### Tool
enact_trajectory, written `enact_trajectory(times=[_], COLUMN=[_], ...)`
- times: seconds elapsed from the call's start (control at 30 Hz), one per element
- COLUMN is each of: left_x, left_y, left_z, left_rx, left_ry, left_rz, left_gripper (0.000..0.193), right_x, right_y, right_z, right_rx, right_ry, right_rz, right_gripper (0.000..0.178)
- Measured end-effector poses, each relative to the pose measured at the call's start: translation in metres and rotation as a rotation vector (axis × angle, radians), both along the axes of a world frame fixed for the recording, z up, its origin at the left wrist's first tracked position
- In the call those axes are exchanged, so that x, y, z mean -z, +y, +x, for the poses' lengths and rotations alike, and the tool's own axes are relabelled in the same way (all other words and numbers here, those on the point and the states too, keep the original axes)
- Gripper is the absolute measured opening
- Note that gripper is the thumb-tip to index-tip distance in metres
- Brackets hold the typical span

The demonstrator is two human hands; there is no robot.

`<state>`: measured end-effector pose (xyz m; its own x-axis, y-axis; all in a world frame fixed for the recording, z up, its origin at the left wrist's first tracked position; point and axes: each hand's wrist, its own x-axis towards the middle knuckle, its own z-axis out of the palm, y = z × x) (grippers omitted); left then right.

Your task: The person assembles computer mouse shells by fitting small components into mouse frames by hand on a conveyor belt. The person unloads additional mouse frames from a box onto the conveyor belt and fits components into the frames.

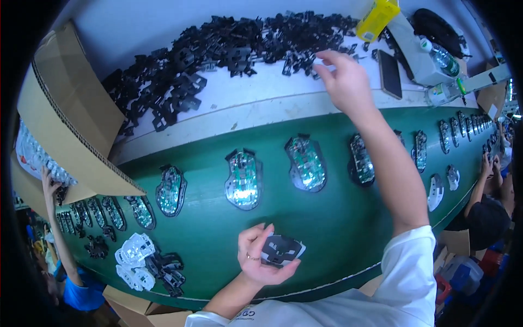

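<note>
My left hand (259, 255), low in the middle, grips a small dark plastic shell (281, 250) with pale patches on its face. Thumb and fingers hold the shell by its edges, above the green belt. Stretched out to the far right, my right hand (347, 82) hovers over the near edge of a heap of black plastic parts (234, 41). Its thumb and forefinger are apart, and I see no part held between them. Between my hands, mouse-shaped units with green circuit boards (243, 180) lie spaced along the belt (210, 229).
A cardboard box (76, 103) stands at left; white and black shell parts (136, 256) lie below it. Far right are a phone (389, 74), a yellow container (376, 20) and plastic bottles (444, 59). A co-worker's hand (50, 184) reaches in at left; another person (485, 218) sits at right.
</note>
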<state>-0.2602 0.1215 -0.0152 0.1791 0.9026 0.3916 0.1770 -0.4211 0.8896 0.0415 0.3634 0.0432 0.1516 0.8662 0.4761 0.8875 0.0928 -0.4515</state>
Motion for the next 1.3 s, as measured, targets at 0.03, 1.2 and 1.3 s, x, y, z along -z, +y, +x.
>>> enact_trajectory(times=[0.03, 1.2, 1.3], left_x=[-0.001, -0.013, -0.018], left_y=[-0.002, -0.017, -0.017], left_z=[0.000, -0.011, -0.007], left_rx=[0.000, 0.414, 0.358], left_ry=[-0.002, -0.623, -0.655], left_rz=[-0.006, -0.426, -0.442], left_gripper=[0.081, 0.067, 0.061], right_x=[0.013, 0.005, 0.007], right_y=[0.013, -0.284, -0.285], right_z=[0.007, -0.165, -0.162], right_rx=[-0.033, -0.378, -0.443], right_ry=[-0.005, 0.270, 0.217], right_rz=[-0.024, 0.149, 0.163], right_gripper=[0.028, 0.010, 0.022])
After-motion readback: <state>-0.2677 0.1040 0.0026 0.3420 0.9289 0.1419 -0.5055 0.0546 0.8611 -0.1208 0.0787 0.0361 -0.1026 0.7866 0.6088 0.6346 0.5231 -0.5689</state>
